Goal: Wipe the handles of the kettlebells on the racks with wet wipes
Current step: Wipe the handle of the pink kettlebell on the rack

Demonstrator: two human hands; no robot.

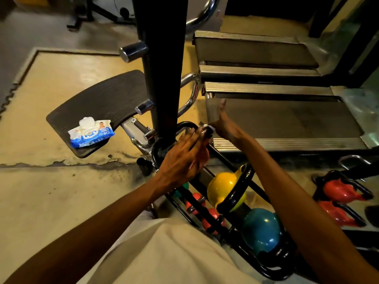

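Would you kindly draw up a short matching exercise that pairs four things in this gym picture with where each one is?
Things:
1. wet wipes pack
2. yellow kettlebell
3. blue kettlebell
4. white wipe

Places:
A. in the rack, nearest the camera
B. on the black footplate to the left
C. in the right hand, against a black handle
D. in the rack, just below the left hand

Pairs: 1-B, 2-D, 3-A, 4-C
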